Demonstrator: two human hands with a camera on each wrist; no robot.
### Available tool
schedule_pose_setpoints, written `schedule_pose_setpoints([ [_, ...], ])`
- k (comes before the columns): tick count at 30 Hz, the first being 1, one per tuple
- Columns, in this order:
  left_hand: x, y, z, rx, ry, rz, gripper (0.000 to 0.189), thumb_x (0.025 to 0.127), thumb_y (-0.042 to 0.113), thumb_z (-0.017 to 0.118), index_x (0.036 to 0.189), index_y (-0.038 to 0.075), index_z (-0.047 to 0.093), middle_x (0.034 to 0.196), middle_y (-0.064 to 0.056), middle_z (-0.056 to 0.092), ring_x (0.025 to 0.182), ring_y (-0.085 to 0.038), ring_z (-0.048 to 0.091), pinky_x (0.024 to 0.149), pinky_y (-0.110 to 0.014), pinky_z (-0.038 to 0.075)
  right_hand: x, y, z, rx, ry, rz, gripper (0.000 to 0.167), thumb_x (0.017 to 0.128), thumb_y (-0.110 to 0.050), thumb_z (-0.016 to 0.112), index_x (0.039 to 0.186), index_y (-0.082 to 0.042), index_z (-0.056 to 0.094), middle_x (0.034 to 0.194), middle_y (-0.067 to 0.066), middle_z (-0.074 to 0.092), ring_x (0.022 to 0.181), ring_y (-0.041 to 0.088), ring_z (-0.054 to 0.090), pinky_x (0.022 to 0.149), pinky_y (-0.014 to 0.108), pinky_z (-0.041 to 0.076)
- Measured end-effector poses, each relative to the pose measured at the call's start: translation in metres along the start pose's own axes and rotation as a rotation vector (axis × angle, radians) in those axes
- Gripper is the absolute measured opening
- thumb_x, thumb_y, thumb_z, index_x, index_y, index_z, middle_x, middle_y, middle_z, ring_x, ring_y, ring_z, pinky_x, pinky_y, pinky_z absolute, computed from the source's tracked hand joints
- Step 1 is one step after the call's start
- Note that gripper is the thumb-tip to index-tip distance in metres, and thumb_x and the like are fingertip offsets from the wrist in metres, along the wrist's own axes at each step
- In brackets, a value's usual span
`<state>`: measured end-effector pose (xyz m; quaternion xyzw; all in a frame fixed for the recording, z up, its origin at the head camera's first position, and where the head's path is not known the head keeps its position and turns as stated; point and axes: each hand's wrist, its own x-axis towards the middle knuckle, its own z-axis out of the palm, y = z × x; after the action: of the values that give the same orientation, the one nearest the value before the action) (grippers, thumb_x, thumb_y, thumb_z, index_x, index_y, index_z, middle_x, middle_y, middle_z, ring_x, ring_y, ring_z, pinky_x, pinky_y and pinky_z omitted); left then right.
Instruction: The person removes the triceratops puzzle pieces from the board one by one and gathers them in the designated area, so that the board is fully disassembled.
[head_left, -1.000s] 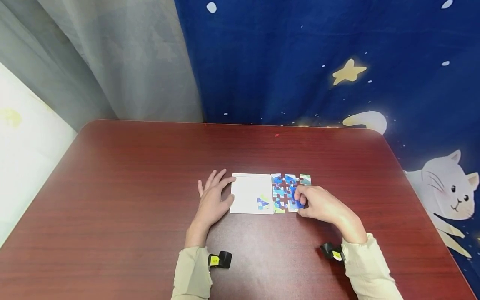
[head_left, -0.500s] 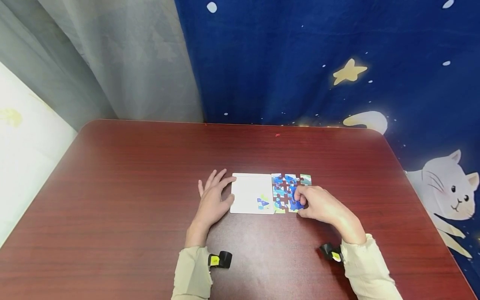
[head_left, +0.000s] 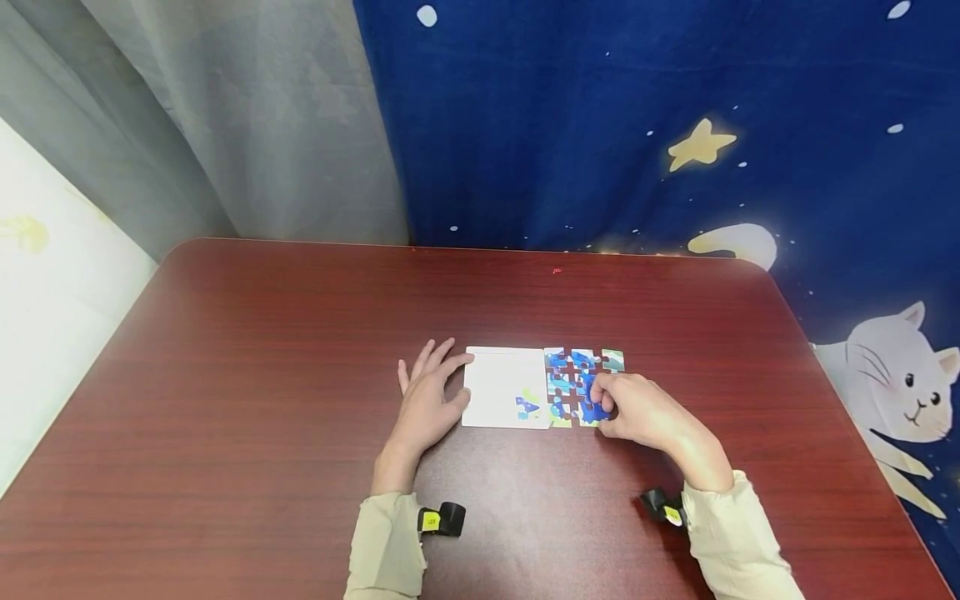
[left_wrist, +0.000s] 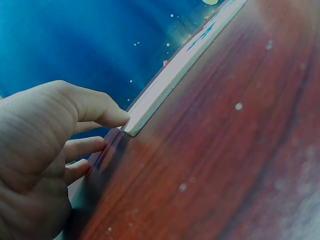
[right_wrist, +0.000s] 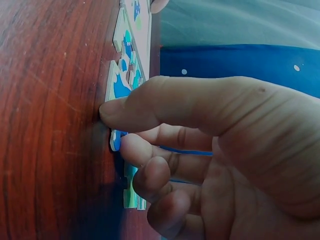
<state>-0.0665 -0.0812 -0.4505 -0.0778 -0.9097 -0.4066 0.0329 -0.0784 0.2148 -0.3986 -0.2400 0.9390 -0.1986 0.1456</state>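
In the head view, a white puzzle board (head_left: 495,379) with a small printed picture near its lower right lies flat on the table. My left hand (head_left: 423,408) rests at its left edge, thumb and index fingertip against the side, other fingers spread. In the left wrist view the index fingertip touches the corner of the board (left_wrist: 160,90). Right of the board lie several jigsaw puzzle pieces (head_left: 558,383) in loose rows with narrow gaps. My right hand (head_left: 645,408) pinches a blue puzzle piece (right_wrist: 119,87) between thumb and index finger, low over the table; the fingers partly cover it.
A dark red wooden table (head_left: 285,350) spreads around the board. Behind it hangs a blue curtain (head_left: 540,125) with stars and a cat, beside a grey curtain (head_left: 285,125). Black wrist cameras (head_left: 450,518) sit at both cuffs. A tiny red mark (head_left: 557,270) is near the far edge.
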Motion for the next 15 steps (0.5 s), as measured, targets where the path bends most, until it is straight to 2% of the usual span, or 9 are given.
schedule_pose_setpoints([
  [7,-0.0001,-0.0004,-0.0003,0.001,-0.002,-0.002,0.044,0.079,0.009,0.059,0.123,0.016,0.061,0.145,-0.007,0.038,0.139,-0.025,0.016,0.104,-0.057,-0.01,0.0,-0.0008,-0.0006,-0.013,0.009,-0.002,0.027,0.065,-0.004,0.075,0.083,-0.011,0.055,0.07,-0.004,0.047,0.063,0.01,0.043,0.061,0.029,0.038],
  [15,0.0001,-0.0005,0.0002,0.002,-0.007,0.0,0.044,0.079,0.01,0.059,0.123,0.016,0.061,0.145,-0.007,0.037,0.139,-0.025,0.016,0.104,-0.057,-0.009,-0.002,-0.0032,-0.0026,-0.006,0.009,0.01,0.027,0.069,-0.008,0.078,0.084,-0.01,0.055,0.073,-0.002,0.047,0.063,0.011,0.041,0.06,0.029,0.038],
])
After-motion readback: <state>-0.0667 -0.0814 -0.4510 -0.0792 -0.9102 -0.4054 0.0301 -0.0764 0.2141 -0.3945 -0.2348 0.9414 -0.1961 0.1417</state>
